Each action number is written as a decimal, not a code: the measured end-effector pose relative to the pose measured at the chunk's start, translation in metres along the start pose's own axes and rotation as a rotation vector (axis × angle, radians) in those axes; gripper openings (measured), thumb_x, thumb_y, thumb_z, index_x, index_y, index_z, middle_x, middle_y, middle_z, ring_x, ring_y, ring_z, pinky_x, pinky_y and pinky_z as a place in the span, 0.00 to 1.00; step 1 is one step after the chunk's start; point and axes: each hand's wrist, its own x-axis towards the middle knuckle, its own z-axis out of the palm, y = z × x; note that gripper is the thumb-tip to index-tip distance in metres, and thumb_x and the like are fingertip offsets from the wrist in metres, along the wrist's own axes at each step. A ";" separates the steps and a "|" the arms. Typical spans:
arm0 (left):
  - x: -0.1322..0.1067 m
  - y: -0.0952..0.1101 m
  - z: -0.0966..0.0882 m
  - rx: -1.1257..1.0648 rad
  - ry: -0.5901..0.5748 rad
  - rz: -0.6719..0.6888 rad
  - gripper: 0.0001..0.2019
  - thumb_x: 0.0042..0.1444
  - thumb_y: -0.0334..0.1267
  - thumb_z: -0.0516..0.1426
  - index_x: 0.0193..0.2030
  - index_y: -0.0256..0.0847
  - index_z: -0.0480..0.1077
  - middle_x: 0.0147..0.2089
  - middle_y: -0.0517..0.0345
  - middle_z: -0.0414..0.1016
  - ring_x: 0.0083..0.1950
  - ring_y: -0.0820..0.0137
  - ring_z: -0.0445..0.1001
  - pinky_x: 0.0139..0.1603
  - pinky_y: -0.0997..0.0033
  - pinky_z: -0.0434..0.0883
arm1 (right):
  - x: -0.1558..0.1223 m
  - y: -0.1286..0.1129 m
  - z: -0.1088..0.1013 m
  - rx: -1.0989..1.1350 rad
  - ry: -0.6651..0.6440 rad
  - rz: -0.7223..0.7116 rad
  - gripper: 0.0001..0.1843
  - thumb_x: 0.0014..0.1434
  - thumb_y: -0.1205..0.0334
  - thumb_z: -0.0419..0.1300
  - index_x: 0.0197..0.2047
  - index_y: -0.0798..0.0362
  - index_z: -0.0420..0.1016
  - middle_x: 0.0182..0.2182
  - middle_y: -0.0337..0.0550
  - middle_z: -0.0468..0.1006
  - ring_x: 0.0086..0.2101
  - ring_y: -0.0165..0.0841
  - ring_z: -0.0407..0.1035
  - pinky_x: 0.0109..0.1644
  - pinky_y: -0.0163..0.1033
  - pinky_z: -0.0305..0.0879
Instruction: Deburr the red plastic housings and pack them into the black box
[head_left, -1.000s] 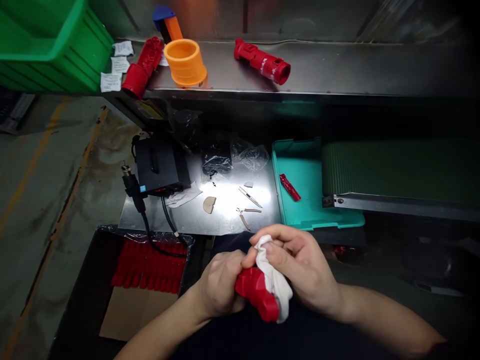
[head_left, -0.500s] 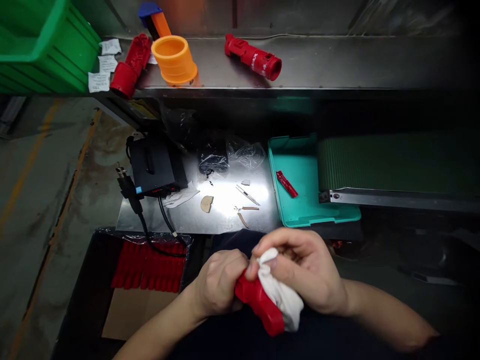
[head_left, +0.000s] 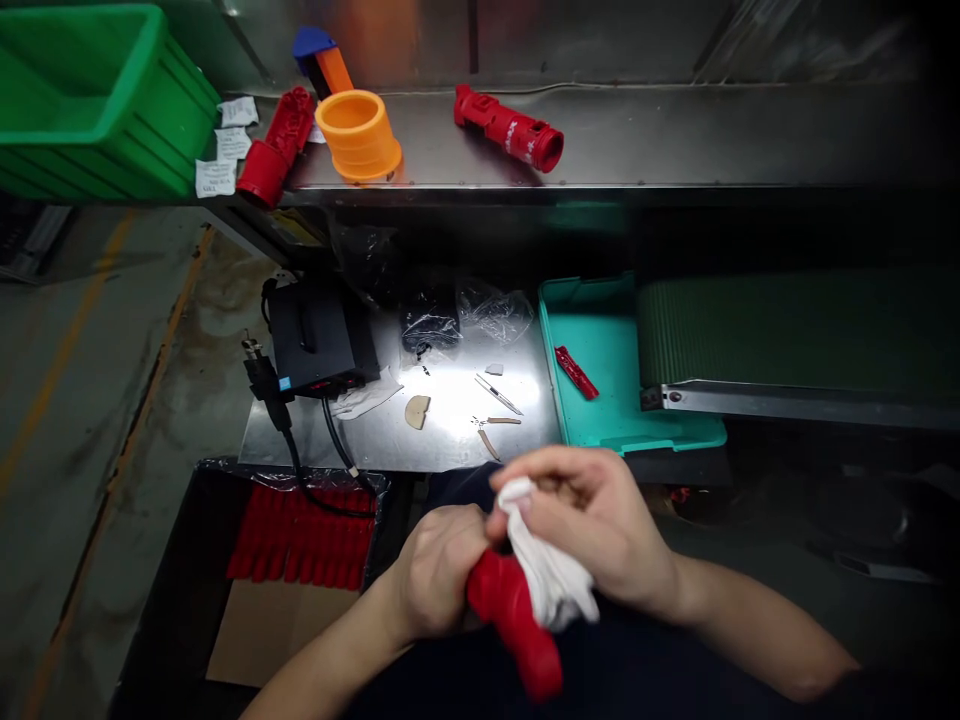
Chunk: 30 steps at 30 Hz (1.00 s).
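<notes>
Both hands' fingers (head_left: 559, 483) are curled closed, none spread wide. The left hand (head_left: 439, 572) wraps around a chunky red plastic moulding (head_left: 510, 615), which juts downward below the palms. The right hand (head_left: 589, 525) pinches a white cloth (head_left: 547, 560) against the moulding's upper part, with the cloth bunched under the thumb and fingers. Exactly where the fingertips meet the plastic is hard to make out behind the cloth.

The moulding is held in the air above the person's dark clothing, just short of the near edge of a steel table (head_left: 390, 445). On that table lie a scalpel-like blade (head_left: 499, 394), small tweezers (head_left: 484, 423), a tan half-round scrap (head_left: 417, 411), and a black box (head_left: 319, 345) with a black cable. Further right, a teal tray (head_left: 600, 330) holds a slim red strip (head_left: 575, 372), beside a green conveyor belt (head_left: 795, 330).

Below left, a black bin (head_left: 214, 560) carries rows of red parts (head_left: 300, 535) and a piece of cardboard (head_left: 270, 635). Up on a steel shelf (head_left: 637, 140) stand an orange plastic cup (head_left: 358, 135), a red tube (head_left: 510, 128), a second red moulding (head_left: 274, 148), and a green crate (head_left: 97, 100).
</notes>
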 end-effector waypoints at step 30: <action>0.045 0.019 -0.010 -1.429 0.393 -0.671 0.21 0.63 0.59 0.56 0.43 0.41 0.71 0.33 0.62 0.66 0.19 0.79 0.60 0.13 0.79 0.67 | 0.018 0.007 -0.005 -0.726 0.032 -0.593 0.08 0.62 0.70 0.67 0.42 0.46 0.81 0.35 0.42 0.78 0.35 0.34 0.74 0.35 0.40 0.71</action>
